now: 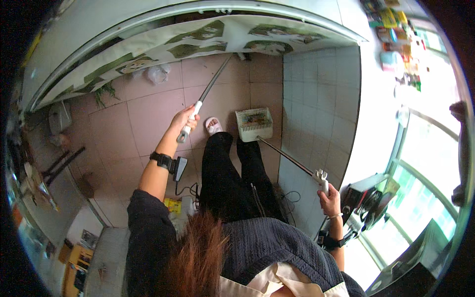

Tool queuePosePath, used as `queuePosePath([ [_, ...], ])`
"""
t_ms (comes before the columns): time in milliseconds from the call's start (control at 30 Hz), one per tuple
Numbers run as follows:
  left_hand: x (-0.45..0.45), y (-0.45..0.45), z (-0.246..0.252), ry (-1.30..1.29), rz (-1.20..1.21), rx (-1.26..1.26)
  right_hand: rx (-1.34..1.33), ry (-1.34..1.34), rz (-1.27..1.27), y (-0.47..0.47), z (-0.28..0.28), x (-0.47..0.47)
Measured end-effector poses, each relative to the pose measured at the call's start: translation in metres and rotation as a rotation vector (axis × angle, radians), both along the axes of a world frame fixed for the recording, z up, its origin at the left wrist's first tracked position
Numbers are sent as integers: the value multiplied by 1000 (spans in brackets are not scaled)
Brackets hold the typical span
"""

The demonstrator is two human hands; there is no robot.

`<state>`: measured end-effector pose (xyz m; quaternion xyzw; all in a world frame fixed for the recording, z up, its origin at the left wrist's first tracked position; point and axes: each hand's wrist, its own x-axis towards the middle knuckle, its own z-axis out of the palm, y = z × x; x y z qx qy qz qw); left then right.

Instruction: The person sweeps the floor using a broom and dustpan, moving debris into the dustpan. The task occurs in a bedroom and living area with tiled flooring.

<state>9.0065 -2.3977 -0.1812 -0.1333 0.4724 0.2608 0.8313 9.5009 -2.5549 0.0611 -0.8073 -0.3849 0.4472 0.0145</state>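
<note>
My left hand (185,119) is closed around the white grip of a long handle (215,81), probably a broom's. The handle slants away from me over the floor, and its far end passes behind the patterned curtain, so its head is mostly hidden. At the right, my right hand (329,200) holds the white upper end of a long-handled dustpan's metal pole (287,156). The white dustpan (255,133) rests near my feet beside the tiled side wall, with debris inside it. Its toothed edge faces me.
A patterned curtain (230,37) hangs under the counter. Near its lower edge are a clear plastic bag (159,73) and green leaves (105,92) on the tiled floor. Cables (191,189) lie left of my legs. Dark appliances (365,202) stand on the counter at right.
</note>
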Motion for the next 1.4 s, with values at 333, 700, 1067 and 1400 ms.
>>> queuePosePath([
  [333, 23, -158, 4, 116, 473, -3, 11, 51, 499, 76, -10, 3],
  [700, 108, -459, 20, 14, 817, -62, 68, -48, 910, 145, -27, 15],
  [1067, 125, -381, 75, 126, 663, 218, 190, -53, 1098, 168, -53, 19],
  [1400, 144, -125, -5, -27, 618, 52, 262, -109, 1073, 149, -35, 18],
])
